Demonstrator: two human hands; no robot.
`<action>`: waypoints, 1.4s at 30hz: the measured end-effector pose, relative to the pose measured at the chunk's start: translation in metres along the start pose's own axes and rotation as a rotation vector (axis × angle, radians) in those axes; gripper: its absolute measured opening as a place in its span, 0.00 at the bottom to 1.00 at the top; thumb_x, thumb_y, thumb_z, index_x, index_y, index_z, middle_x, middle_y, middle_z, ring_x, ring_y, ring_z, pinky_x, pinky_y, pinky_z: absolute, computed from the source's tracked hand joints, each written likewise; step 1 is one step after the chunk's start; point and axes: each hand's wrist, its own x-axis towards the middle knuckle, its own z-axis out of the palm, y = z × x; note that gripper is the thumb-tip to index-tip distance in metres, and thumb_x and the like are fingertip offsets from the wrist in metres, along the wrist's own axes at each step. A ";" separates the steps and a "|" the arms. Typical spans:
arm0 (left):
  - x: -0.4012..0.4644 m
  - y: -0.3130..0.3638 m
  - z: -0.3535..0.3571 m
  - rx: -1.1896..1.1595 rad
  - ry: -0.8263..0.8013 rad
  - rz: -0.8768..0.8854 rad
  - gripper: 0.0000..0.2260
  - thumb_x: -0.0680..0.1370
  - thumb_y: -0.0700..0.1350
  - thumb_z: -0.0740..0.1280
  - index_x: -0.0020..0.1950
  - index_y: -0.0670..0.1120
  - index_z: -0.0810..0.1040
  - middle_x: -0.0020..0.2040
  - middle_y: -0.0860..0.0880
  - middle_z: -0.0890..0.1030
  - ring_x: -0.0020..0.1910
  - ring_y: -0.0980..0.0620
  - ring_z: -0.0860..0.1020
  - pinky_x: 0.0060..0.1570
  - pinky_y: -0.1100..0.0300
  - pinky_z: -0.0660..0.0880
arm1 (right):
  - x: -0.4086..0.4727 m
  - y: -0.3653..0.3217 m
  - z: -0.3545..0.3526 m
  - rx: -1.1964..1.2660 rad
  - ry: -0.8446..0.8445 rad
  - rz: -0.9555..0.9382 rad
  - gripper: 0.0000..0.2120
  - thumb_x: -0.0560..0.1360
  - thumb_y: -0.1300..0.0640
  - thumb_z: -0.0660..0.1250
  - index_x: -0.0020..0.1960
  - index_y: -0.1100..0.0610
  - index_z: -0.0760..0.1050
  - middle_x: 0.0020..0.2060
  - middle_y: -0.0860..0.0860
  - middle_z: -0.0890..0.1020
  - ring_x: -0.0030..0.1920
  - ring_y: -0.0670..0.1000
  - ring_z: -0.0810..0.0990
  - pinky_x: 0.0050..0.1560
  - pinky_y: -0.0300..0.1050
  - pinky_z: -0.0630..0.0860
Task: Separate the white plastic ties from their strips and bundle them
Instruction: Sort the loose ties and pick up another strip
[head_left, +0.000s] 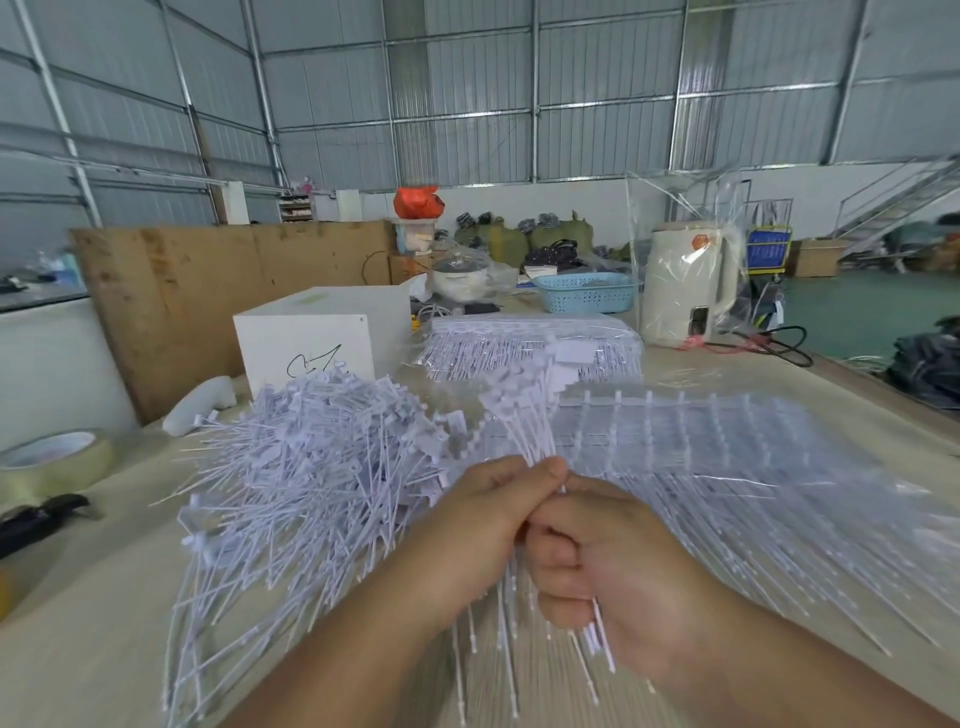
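In the head view, the left hand (485, 512) and right hand (597, 577) met at mid-table, fingers of both curled tight around one bunch of ties (524, 415), its tagged heads fanned upward and its tails hanging below the right fist, a grip that seemed meant to square the bunch into a bundle. Loose ties lay in a pile (311, 467) to the left, within reach, while uncut strips (727, 467) lay spread to the right.

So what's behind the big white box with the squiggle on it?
Behind the white box stands a brown board, and past its right corner you can see a cooking pot with a glass lid in plastic. Whatever sits directly behind the box is hidden by it.
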 end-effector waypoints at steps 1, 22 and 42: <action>-0.001 0.000 0.002 0.010 -0.015 -0.009 0.18 0.74 0.53 0.68 0.47 0.37 0.80 0.42 0.32 0.80 0.42 0.46 0.77 0.54 0.44 0.75 | 0.000 0.000 0.000 0.007 -0.016 0.004 0.15 0.77 0.66 0.56 0.34 0.54 0.70 0.24 0.51 0.62 0.22 0.47 0.57 0.23 0.35 0.58; 0.020 -0.018 -0.105 1.091 0.707 -0.144 0.10 0.78 0.50 0.58 0.44 0.46 0.72 0.39 0.46 0.77 0.37 0.46 0.75 0.36 0.56 0.71 | -0.006 0.000 -0.011 -0.780 0.035 -0.241 0.00 0.75 0.52 0.67 0.46 0.47 0.77 0.33 0.44 0.81 0.32 0.46 0.79 0.38 0.46 0.77; 0.021 -0.022 -0.062 1.241 0.612 0.234 0.13 0.79 0.54 0.62 0.60 0.53 0.78 0.57 0.49 0.75 0.57 0.46 0.72 0.56 0.50 0.68 | -0.001 0.008 -0.024 -1.576 -0.038 -0.244 0.17 0.81 0.52 0.54 0.34 0.52 0.62 0.42 0.49 0.71 0.46 0.49 0.68 0.46 0.41 0.64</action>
